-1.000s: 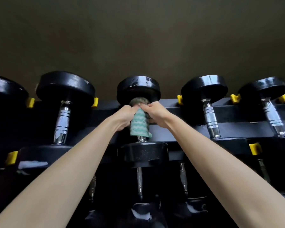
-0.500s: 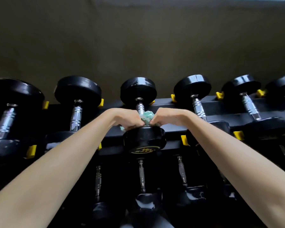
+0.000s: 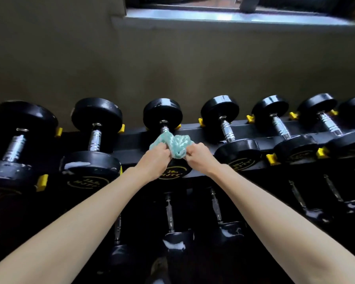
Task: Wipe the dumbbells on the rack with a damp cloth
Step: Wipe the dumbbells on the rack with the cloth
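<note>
Both hands on the cloth [image 3: 175, 145] rn. Left hand [image 3: 155, 158] and right hand [image 3: 200, 158] each have fingers curled round one end, w/ the rest bunched up between them and just past the knuckles. It looks draped over the handle [image 3: 164, 128] of the middle dumbbell [image 3: 162, 114]. Two-handed grip is prob for dragging it along the chrome. Dumbbell's long axis points straight away from the hands twd the wall [image 3: 172, 68]: one end under them, other end beyond, sitting on the rack [image 3: 193, 131].

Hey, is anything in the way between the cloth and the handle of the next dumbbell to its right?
Nothing visible. The left hand and right hand grip the cloth at the middle dumbbell; only bare rack rail lies between it and the next handle.
</note>
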`<state>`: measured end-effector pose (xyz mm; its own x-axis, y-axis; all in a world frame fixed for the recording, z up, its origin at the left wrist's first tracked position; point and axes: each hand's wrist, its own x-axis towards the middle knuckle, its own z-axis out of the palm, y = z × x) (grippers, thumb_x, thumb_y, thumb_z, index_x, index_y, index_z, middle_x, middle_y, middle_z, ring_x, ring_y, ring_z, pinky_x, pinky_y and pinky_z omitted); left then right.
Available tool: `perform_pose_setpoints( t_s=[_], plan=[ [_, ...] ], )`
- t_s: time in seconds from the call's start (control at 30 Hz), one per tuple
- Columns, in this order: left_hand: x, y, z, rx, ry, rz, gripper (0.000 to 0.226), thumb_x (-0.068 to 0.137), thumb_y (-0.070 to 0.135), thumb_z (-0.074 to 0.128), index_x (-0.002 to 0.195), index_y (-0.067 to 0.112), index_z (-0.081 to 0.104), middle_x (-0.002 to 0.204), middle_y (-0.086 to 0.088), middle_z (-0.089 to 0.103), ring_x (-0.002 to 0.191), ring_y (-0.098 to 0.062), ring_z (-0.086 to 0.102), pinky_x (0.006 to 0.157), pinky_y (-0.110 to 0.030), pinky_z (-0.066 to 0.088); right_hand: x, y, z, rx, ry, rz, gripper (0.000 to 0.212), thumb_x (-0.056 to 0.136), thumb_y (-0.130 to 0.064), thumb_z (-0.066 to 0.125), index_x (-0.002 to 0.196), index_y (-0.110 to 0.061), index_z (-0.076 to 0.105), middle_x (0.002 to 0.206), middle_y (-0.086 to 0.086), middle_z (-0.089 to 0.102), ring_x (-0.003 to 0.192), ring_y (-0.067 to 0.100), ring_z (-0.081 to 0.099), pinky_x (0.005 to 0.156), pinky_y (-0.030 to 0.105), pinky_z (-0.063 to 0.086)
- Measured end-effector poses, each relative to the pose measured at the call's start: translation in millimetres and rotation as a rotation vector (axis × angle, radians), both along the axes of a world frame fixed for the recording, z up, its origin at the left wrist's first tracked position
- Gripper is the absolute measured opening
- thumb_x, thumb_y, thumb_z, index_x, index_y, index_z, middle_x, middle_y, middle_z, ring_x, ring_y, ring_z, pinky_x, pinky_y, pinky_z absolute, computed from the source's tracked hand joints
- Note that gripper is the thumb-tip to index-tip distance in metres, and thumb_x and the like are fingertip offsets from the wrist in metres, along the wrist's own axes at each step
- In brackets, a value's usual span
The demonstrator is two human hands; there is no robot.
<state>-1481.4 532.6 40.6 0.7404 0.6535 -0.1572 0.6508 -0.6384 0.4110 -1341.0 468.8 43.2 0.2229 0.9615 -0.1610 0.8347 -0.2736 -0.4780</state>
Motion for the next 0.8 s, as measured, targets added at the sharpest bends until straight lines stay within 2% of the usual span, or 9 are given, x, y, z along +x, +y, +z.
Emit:
perform_pose_setpoints(
  t_s=[0.07, 0.13, 0.2, 0.3, 0.37, 0.47, 0.57, 0.67, 0.8],
  plan=[
    [0.7, -15.2, -4.0, 0.066, -0.034, 0.039, 0.032, 0.099, 0.012, 0.038, 0.122, 0.0, 0.056, 0.128, -0.013, 0.048, 0.116, -0.029, 0.048, 0.084, -0.027, 0.038, -1.5, -9.1, -3.8, 0.0, -0.045, 0.024, 0.022, 0.089, -0.005, 0.044, 0.094, 0.009, 0.061, 0.102, 0.025, 0.06, 0.095, 0.037, 0.053, 0.072, 0.035, 0.035],
    [6.2, -34.5, -11.3, 0.139, -0.076, 0.046, 0.028, 0.094, 0.002, 0.043, 0.114, -0.008, 0.059, 0.124, -0.021, 0.055, 0.115, -0.032, 0.051, 0.094, -0.04, 0.042, -0.2, -23.9, -0.8, 0.013, -0.053, 0.054, 0.022, 0.089, -0.001, 0.043, 0.094, 0.011, 0.06, 0.104, 0.027, 0.059, 0.098, 0.037, 0.053, 0.072, 0.035, 0.033],
    [4.4, -34.5, -17.0, 0.122, -0.12, 0.06, 0.027, 0.089, -0.003, 0.049, 0.112, -0.011, 0.06, 0.12, -0.026, 0.056, 0.117, -0.033, 0.051, 0.094, -0.047, 0.045, -2.3, -27.2, 3.0, -0.013, -0.067, 0.082, 0.023, 0.089, -0.001, 0.043, 0.096, 0.012, 0.06, 0.105, 0.026, 0.059, 0.099, 0.036, 0.052, 0.071, 0.033, 0.031],
    [5.2, -63.5, -16.3, 0.026, -0.025, 0.043, 0.03, 0.085, 0.006, 0.058, 0.113, -0.004, 0.062, 0.116, -0.016, 0.06, 0.117, -0.028, 0.05, 0.097, -0.036, 0.044, 4.3, -56.4, -6.2, -0.088, 0.014, 0.094, 0.02, 0.088, -0.004, 0.046, 0.093, 0.008, 0.062, 0.094, 0.02, 0.06, 0.088, 0.029, 0.053, 0.064, 0.029, 0.031],
    [0.5, -90.8, -18.2, -0.117, 0.068, 0.134, 0.024, 0.094, 0.009, 0.043, 0.106, 0.0, 0.062, 0.114, -0.016, 0.06, 0.113, -0.03, 0.051, 0.094, -0.035, 0.039, 5.0, -78.3, -20.8, -0.183, 0.075, 0.086, 0.02, 0.088, -0.011, 0.05, 0.077, 0.001, 0.062, 0.082, 0.017, 0.06, 0.079, 0.027, 0.053, 0.064, 0.03, 0.037],
    [-10.8, -107.9, -24.7, -0.11, 0.125, 0.217, 0.029, 0.099, 0.024, 0.032, 0.083, 0.009, 0.051, 0.104, -0.016, 0.061, 0.1, -0.033, 0.056, 0.078, -0.035, 0.04, 5.6, -101.9, -24.5, -0.183, 0.303, -0.085, 0.032, 0.089, -0.02, 0.051, 0.061, -0.004, 0.05, 0.064, 0.008, 0.044, 0.062, 0.018, 0.038, 0.057, 0.031, 0.027],
    [-5.2, -103.7, -9.7, -0.18, -0.009, 0.382, 0.034, 0.099, 0.031, 0.038, 0.073, 0.009, 0.041, 0.087, -0.014, 0.057, 0.087, -0.034, 0.053, 0.067, -0.036, 0.035, 4.6, -101.4, -21.3, -0.106, 0.497, -0.208, 0.032, 0.088, -0.027, 0.054, 0.069, -0.002, 0.059, 0.068, 0.007, 0.048, 0.067, 0.015, 0.043, 0.058, 0.032, 0.034],
    [5.8, -88.0, 19.2, -0.268, -0.194, 0.484, 0.036, 0.095, 0.037, 0.045, 0.067, 0.016, 0.036, 0.073, 0.001, 0.045, 0.076, -0.02, 0.045, 0.059, -0.03, 0.031, 4.2, -87.5, -12.0, 0.021, 0.769, -0.391, 0.027, 0.084, -0.032, 0.055, 0.078, -0.007, 0.062, 0.078, 0.006, 0.06, 0.078, 0.019, 0.056, 0.072, 0.037, 0.048],
    [11.7, -54.5, 47.1, -0.389, -0.459, 0.56, 0.026, 0.089, 0.038, 0.058, 0.083, 0.016, 0.047, 0.079, 0.003, 0.048, 0.073, -0.014, 0.046, 0.062, -0.025, 0.036, 13.9, -61.9, 20.6, 0.151, 1.029, -0.423, 0.015, 0.091, -0.018, 0.052, 0.101, -0.007, 0.056, 0.084, 0.001, 0.063, 0.075, 0.014, 0.061, 0.066, 0.028, 0.051]
  ],
)
